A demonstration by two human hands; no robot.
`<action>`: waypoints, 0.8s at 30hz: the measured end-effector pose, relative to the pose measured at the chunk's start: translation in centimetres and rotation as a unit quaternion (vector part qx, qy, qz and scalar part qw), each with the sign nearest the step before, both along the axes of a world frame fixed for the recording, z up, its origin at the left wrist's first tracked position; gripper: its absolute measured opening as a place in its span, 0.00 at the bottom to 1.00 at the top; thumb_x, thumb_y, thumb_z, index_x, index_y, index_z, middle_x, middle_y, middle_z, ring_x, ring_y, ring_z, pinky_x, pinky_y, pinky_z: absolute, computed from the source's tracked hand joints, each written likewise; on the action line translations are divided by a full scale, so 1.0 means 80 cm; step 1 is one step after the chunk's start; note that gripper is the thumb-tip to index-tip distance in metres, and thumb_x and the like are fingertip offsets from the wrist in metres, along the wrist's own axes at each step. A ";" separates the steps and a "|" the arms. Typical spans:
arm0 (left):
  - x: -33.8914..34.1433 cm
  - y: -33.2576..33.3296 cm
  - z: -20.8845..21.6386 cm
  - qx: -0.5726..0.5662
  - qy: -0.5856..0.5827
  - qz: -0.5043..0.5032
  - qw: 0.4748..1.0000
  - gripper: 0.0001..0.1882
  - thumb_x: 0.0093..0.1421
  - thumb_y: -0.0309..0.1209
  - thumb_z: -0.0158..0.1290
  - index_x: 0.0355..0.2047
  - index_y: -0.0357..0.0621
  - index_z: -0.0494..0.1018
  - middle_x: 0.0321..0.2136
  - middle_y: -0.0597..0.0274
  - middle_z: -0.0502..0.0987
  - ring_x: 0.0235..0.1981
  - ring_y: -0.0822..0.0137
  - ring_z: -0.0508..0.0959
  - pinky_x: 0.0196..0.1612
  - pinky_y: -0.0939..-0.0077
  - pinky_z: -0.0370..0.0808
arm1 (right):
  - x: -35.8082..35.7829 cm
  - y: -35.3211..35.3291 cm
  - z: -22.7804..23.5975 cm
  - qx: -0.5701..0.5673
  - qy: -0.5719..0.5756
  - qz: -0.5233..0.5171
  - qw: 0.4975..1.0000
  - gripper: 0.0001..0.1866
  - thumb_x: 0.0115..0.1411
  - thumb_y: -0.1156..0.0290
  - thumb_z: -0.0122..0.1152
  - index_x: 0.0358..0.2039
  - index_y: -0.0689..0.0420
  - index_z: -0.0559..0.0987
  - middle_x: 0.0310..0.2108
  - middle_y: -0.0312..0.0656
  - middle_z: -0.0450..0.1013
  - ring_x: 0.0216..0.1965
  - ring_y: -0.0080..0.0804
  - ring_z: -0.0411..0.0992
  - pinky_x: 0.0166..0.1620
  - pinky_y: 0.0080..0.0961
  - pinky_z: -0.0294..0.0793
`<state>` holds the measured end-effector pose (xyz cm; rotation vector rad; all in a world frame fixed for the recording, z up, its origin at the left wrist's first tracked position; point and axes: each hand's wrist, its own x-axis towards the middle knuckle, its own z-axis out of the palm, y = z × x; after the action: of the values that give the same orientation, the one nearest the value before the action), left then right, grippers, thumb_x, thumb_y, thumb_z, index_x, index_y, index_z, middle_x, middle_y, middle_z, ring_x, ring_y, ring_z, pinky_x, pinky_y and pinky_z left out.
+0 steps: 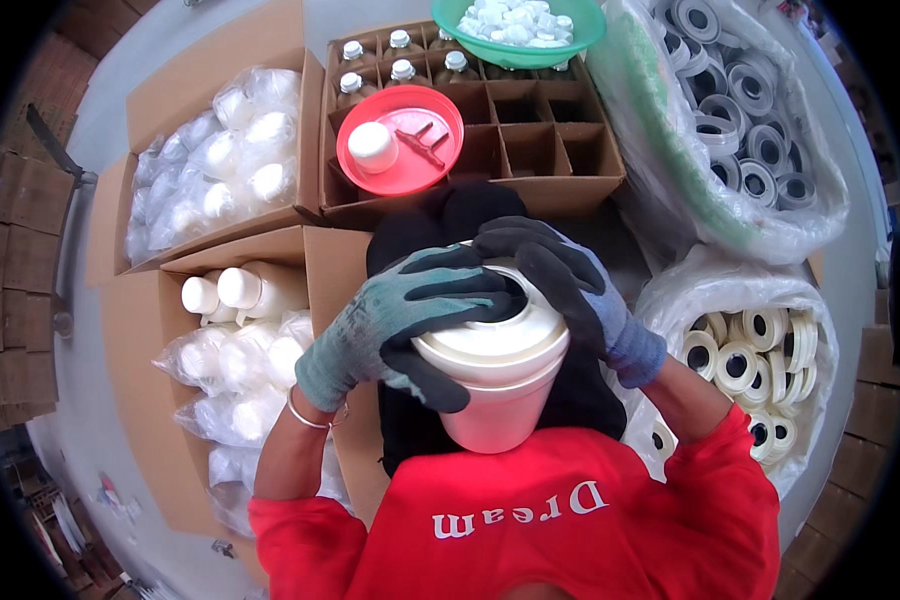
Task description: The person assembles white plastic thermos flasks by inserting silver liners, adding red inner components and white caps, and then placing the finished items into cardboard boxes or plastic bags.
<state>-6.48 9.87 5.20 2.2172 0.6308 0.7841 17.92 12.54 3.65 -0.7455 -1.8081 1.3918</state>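
A white plastic tub (500,410) tapers downward over my lap. On its top sits a cream lid (505,338) with a round dark opening in the middle. My left hand (400,310), in a teal glove with black fingers, grips the lid's left side, its thumb low against the rim. From the right, my right hand (570,275), in a blue-grey glove with black fingers, wraps over the lid's far right edge. Both hands press on the lid and the tub's upper edge. My fingers partly hide the opening.
Left are cartons of bagged white bottles (220,150) and white jugs (245,288). Ahead, a divided carton (560,185) holds capped brown bottles, a red bowl (400,182) and a green bowl (450,25) of small white caps. Right stand bags of clear rings (750,90) and cream ring lids (735,365).
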 end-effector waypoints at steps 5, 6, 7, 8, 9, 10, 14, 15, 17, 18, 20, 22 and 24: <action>0.036 -0.067 0.047 0.031 0.218 0.163 0.962 0.49 0.38 0.58 0.63 0.57 0.40 0.66 0.52 0.46 0.68 0.57 0.40 0.65 0.64 0.40 0.52 | -0.023 0.031 -0.030 -0.182 0.149 0.179 0.955 0.18 0.67 0.65 0.45 0.48 0.66 0.76 0.52 0.49 0.72 0.52 0.36 0.71 0.58 0.29 0.66; 0.048 -0.072 0.055 0.056 0.226 0.197 0.952 0.46 0.42 0.59 0.61 0.55 0.41 0.69 0.51 0.47 0.71 0.55 0.43 0.69 0.64 0.42 0.54 | -0.027 0.037 -0.040 -0.231 0.202 0.231 0.923 0.19 0.67 0.65 0.45 0.48 0.66 0.76 0.53 0.50 0.71 0.52 0.37 0.71 0.58 0.29 0.65; 0.052 -0.077 0.054 0.062 0.238 0.207 0.947 0.45 0.43 0.59 0.61 0.54 0.40 0.69 0.51 0.47 0.72 0.55 0.44 0.69 0.63 0.43 0.56 | -0.025 0.037 -0.044 -0.270 0.199 0.224 0.915 0.19 0.67 0.65 0.45 0.48 0.66 0.76 0.53 0.50 0.71 0.52 0.37 0.71 0.58 0.29 0.65; 0.054 -0.081 0.052 0.069 0.248 0.217 0.942 0.44 0.43 0.59 0.62 0.54 0.40 0.70 0.50 0.47 0.72 0.54 0.44 0.70 0.62 0.45 0.58 | -0.019 0.035 -0.045 -0.308 0.194 0.214 0.907 0.19 0.68 0.66 0.44 0.49 0.66 0.75 0.53 0.50 0.71 0.53 0.38 0.71 0.59 0.28 0.65; 0.055 -0.082 0.054 0.080 0.250 0.219 0.940 0.44 0.43 0.58 0.62 0.53 0.40 0.70 0.50 0.47 0.72 0.54 0.44 0.70 0.61 0.46 0.60 | -0.014 0.034 -0.043 -0.345 0.189 0.204 0.897 0.19 0.68 0.66 0.44 0.49 0.65 0.75 0.54 0.49 0.70 0.54 0.38 0.70 0.59 0.28 0.64; 0.058 -0.085 0.056 0.088 0.253 0.222 0.937 0.43 0.43 0.58 0.62 0.53 0.39 0.70 0.50 0.47 0.73 0.53 0.44 0.71 0.60 0.47 0.61 | -0.013 0.036 -0.035 -0.234 0.148 0.235 0.932 0.19 0.67 0.66 0.44 0.49 0.65 0.75 0.54 0.49 0.70 0.54 0.39 0.70 0.59 0.28 0.64; 0.056 -0.088 0.048 0.090 0.218 0.219 0.947 0.42 0.42 0.57 0.63 0.52 0.40 0.72 0.49 0.47 0.73 0.53 0.45 0.71 0.57 0.51 0.66 | -0.021 0.047 -0.001 0.046 0.016 0.295 0.954 0.19 0.67 0.65 0.45 0.51 0.63 0.75 0.55 0.49 0.69 0.54 0.41 0.68 0.58 0.30 0.65; 0.061 -0.097 0.054 0.075 0.238 0.220 0.943 0.44 0.42 0.56 0.64 0.53 0.38 0.70 0.49 0.46 0.73 0.52 0.44 0.72 0.56 0.52 0.66 | -0.023 0.039 0.009 0.019 -0.015 0.296 0.955 0.19 0.67 0.64 0.46 0.51 0.63 0.75 0.55 0.49 0.69 0.54 0.41 0.68 0.58 0.31 0.66; 0.076 -0.115 0.052 0.077 0.245 0.274 0.927 0.45 0.42 0.55 0.64 0.54 0.37 0.68 0.49 0.46 0.73 0.51 0.45 0.72 0.56 0.53 0.66 | -0.036 0.037 0.011 -0.010 -0.005 0.331 0.943 0.20 0.65 0.64 0.51 0.52 0.64 0.74 0.54 0.48 0.70 0.53 0.38 0.69 0.57 0.31 0.66; 0.088 -0.122 0.054 0.082 0.246 0.302 0.917 0.46 0.42 0.54 0.64 0.55 0.36 0.68 0.49 0.45 0.72 0.51 0.45 0.72 0.56 0.53 0.66 | -0.040 0.043 0.002 -0.015 0.035 0.368 0.929 0.21 0.64 0.65 0.54 0.52 0.65 0.74 0.53 0.47 0.71 0.53 0.36 0.69 0.58 0.30 0.66; 0.113 -0.132 0.064 0.082 0.265 0.354 0.893 0.46 0.43 0.53 0.65 0.56 0.33 0.65 0.49 0.45 0.72 0.50 0.46 0.73 0.55 0.54 0.66 | -0.052 0.043 0.014 -0.159 0.038 0.405 0.900 0.21 0.63 0.65 0.56 0.51 0.65 0.74 0.51 0.46 0.72 0.51 0.35 0.70 0.57 0.30 0.66; 0.128 -0.145 0.059 0.103 0.262 0.411 0.867 0.46 0.43 0.52 0.65 0.56 0.33 0.65 0.49 0.45 0.72 0.50 0.46 0.73 0.55 0.54 0.66 | -0.065 0.045 0.006 -0.086 0.063 0.404 0.909 0.15 0.62 0.68 0.54 0.44 0.64 0.79 0.42 0.41 0.78 0.41 0.26 0.74 0.48 0.24 0.72; 0.126 -0.150 0.064 0.113 0.261 0.405 0.869 0.46 0.45 0.52 0.64 0.56 0.32 0.65 0.49 0.45 0.72 0.50 0.45 0.73 0.56 0.54 0.67 | -0.073 0.045 0.002 0.008 0.106 0.388 0.915 0.14 0.63 0.70 0.52 0.44 0.63 0.79 0.42 0.44 0.77 0.41 0.31 0.75 0.47 0.25 0.73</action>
<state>3.61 -2.10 10.35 2.3654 1.9063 0.6426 12.05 16.16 3.82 0.1894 -2.0171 1.8478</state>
